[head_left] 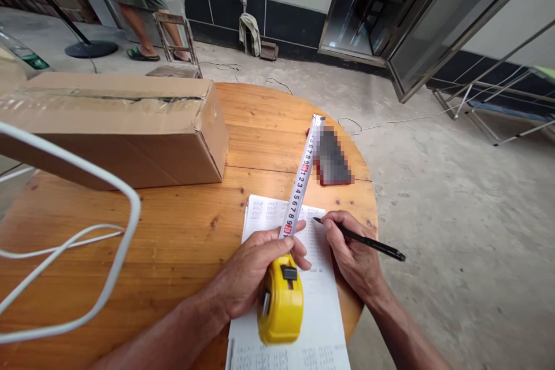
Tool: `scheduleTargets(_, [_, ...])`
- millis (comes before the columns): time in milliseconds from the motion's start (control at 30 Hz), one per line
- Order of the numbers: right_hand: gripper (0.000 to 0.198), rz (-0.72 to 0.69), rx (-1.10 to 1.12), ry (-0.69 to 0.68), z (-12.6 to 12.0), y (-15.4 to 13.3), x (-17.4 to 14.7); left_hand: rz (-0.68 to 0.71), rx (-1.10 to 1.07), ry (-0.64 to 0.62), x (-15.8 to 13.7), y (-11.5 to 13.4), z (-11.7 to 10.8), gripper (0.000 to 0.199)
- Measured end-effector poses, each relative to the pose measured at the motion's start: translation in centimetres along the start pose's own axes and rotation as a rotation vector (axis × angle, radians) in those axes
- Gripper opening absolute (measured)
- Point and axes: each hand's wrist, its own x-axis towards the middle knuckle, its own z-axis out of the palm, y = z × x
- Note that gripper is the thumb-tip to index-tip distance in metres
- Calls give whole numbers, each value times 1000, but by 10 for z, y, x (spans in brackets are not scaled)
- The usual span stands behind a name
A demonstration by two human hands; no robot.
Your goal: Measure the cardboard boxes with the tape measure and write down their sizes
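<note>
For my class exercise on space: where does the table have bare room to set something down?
Bare wood: between box and tape measure's strip; between box and left hand. Crowded: around paper, pen and right hand.

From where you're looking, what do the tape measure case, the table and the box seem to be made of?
Tape measure case: probably glossy yellow plastic, given its moulded curves and highlights. Table: wood, apparently varnished, with grain, knots and a soft sheen. Box: brown cardboard, mostly matte, with creased edges.
</note>
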Motion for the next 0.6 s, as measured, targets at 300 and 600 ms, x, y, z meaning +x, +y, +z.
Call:
scheduleTargets(300, [15,35,-10,-5,0,-1,0,-43,-38,10,-1,2,1,26])
scheduleTargets(600, [14,26,-6,-5,-1,-1,1,-60,-67,12,-1,2,1,25])
